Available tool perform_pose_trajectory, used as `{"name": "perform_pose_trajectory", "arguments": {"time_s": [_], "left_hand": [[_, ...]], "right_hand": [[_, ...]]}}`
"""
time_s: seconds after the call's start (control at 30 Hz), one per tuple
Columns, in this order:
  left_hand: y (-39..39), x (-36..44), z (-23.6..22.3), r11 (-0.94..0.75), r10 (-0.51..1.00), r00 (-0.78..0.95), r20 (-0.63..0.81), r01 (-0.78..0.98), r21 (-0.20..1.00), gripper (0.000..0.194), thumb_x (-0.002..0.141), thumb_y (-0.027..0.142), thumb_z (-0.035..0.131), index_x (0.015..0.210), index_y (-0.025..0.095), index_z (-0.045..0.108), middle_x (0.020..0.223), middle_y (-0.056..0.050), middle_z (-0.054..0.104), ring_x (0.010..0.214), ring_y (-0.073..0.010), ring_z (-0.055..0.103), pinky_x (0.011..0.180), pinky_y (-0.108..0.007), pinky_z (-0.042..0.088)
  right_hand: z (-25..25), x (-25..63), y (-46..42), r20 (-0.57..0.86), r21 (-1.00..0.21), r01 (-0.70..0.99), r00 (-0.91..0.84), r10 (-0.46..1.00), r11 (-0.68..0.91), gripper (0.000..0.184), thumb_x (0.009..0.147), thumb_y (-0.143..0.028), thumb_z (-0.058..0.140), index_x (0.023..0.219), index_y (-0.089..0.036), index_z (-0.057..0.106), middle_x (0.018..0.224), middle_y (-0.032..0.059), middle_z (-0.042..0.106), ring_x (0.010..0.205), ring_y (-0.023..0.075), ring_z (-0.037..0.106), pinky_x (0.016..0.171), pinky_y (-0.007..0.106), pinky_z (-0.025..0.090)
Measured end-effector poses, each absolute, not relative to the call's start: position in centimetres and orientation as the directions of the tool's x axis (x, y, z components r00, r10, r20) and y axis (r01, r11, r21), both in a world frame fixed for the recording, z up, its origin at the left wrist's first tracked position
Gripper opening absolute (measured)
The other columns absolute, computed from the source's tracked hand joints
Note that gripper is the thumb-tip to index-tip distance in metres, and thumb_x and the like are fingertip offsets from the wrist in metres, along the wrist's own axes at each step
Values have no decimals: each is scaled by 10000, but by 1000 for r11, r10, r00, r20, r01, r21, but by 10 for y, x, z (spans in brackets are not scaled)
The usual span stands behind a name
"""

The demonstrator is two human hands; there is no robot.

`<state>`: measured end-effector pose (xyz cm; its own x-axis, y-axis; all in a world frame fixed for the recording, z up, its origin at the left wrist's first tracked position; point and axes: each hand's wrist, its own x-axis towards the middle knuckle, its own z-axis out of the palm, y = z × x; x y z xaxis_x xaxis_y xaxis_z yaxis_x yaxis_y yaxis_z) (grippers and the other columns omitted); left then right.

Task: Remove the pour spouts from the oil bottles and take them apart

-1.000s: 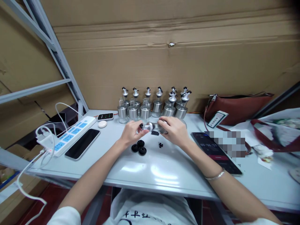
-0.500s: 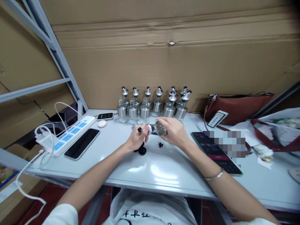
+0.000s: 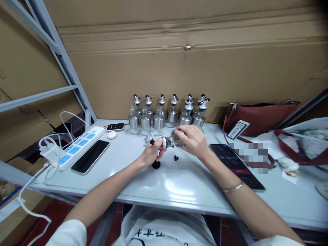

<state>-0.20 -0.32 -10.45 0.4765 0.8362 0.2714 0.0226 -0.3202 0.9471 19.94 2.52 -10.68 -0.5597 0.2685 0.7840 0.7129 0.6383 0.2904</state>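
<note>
A clear glass oil bottle (image 3: 176,140) lies tilted sideways above the table, its neck toward the left. My right hand (image 3: 194,140) is wrapped over its body and hides most of it. My left hand (image 3: 150,153) is closed on a silver pour spout (image 3: 164,142) with a black tip, at the bottle's neck; whether the spout is fully seated I cannot tell. Below my left hand lies a round black part (image 3: 156,165), partly hidden. Several small black pieces (image 3: 176,158) lie on the table between my hands. Clear small pieces (image 3: 148,140) sit just behind my left hand.
Several glass bottles with steel bands (image 3: 159,122) stand at the back, most with spouts, some without. To the left are a power strip (image 3: 77,147) and a phone (image 3: 90,157). A tablet (image 3: 235,165) and a brown bag (image 3: 258,119) are at right.
My right hand has shifted slightly right and up with the bottle. My left hand has turned a little at the spout, and more of the neck shows between my hands.
</note>
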Motion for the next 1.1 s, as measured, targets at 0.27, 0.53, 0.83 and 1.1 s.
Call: {"name": "perform_pose_trajectory", "arguments": {"time_s": [0.27,0.53,0.83,1.1], "left_hand": [[0,-1,-111,-480,836,388,389,174,859,513,859,596,226,588,192,390,409,42,384,422,-99,391,526,-264,352],[10,-4,-114,-479,856,309,415,170,861,555,831,674,247,614,188,404,453,48,392,386,-83,366,455,-253,317],[12,-13,-110,-622,778,340,529,292,727,469,882,556,225,632,196,392,551,10,438,569,-133,426,612,-285,374],[12,-16,-111,-635,772,273,574,313,706,519,866,640,203,613,198,302,528,35,303,502,-110,310,519,-261,275]], "right_hand": [[-100,200,25,674,174,669,-616,408,723,400,670,-230,565,1063,-160,537,965,126,635,837,249,594,715,347,458],[-74,186,0,416,-238,712,-540,732,661,419,592,-187,571,1007,-203,519,825,22,645,645,169,578,568,240,396],[-69,187,-8,194,-510,632,-577,794,584,393,598,-203,626,974,-211,512,649,-54,594,564,130,529,560,239,414],[-74,178,-11,192,-622,527,-614,766,579,384,600,-186,604,969,-209,500,697,-41,575,570,121,510,538,236,424]]}}
